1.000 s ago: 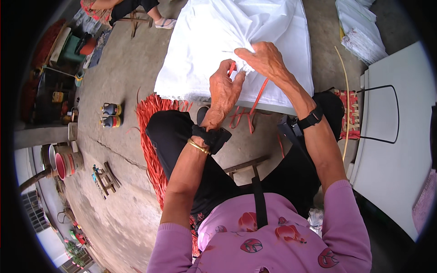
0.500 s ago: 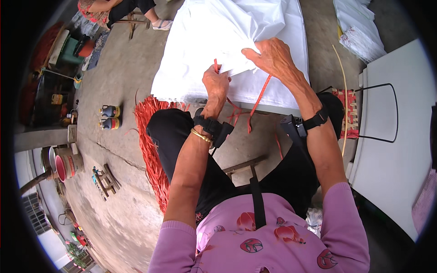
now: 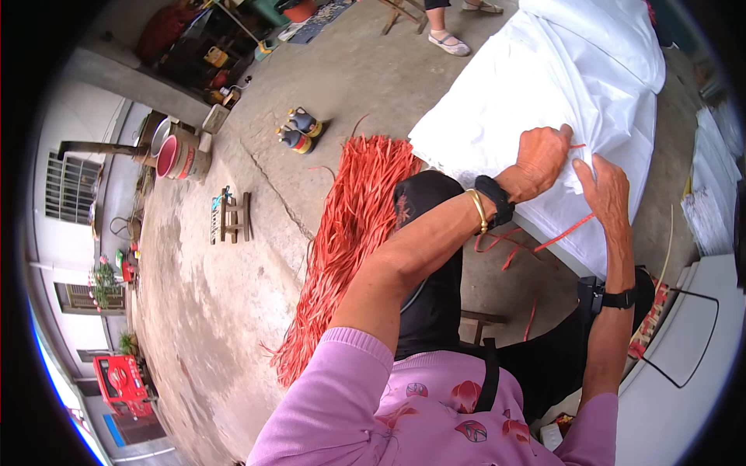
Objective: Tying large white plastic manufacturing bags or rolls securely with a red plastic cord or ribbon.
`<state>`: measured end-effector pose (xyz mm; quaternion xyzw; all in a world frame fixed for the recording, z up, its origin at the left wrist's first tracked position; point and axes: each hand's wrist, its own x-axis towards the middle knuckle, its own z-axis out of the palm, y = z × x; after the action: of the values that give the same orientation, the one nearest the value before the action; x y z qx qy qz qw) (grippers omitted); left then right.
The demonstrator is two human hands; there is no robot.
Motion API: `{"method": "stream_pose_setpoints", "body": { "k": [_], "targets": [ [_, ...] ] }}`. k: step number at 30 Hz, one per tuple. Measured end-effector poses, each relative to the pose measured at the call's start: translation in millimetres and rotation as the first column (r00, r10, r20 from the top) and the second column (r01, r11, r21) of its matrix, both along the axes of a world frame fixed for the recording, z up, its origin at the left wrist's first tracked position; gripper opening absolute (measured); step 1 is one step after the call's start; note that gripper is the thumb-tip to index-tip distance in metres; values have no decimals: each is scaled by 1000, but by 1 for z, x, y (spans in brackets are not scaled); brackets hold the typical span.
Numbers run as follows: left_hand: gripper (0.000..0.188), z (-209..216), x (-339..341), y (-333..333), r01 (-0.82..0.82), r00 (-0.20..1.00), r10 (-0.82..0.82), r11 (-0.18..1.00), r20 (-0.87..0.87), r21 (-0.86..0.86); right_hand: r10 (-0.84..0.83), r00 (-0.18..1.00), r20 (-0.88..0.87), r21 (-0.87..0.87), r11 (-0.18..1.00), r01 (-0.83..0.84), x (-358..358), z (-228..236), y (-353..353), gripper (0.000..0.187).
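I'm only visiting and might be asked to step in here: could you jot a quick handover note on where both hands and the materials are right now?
Left hand: closed on the gathered edge of the white sack, pinching a red strip.
Right hand: fingers pressed on the same gathered edge, beside the left; a red strip end hangs below it.
Spare strips: the red strip bundle lies on the concrete floor to the left.
Done: sack edge bunched, strip at it.
Left: no finished knot is visible; whether the strip goes round the bunch cannot be seen.

One head-worn fisheye view looks steeply down, close over the forearms; concrete floor (image 3: 233, 311) curves leftward.
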<state>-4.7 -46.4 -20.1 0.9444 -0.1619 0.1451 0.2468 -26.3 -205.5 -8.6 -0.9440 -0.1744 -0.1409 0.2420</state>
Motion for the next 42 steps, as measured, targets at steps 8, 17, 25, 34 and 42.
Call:
{"method": "stream_pose_setpoints", "body": {
  "k": [8, 17, 25, 34, 42],
  "targets": [
    [10, -16, -7, -7, 144, 981, -135, 988, 140, -59, -149, 983, 108, 119, 984, 136, 9, -18, 13, 30],
    [15, 3, 0, -12, 64, 995, -50, 981, 83, -182, -278, 957, 86, 496, 845, 201, 19, -23, 19, 34],
    [13, 0, 24, -15, 84, 993, -113, 897, -41, -434, -171, 979, -106, 792, 581, 187, 32, -34, -21, 33],
    [9, 0, 26, -9, -305, 887, -244, 331, -393, -893, 241, 839, -488, 795, 519, 314, 1, -31, 29, 29],
    [17, 30, 31, 37, -446, 639, -764, -278, -85, -850, -108, 994, -25, 289, 951, 110, 9, -48, 16, 23]
  ]
}}
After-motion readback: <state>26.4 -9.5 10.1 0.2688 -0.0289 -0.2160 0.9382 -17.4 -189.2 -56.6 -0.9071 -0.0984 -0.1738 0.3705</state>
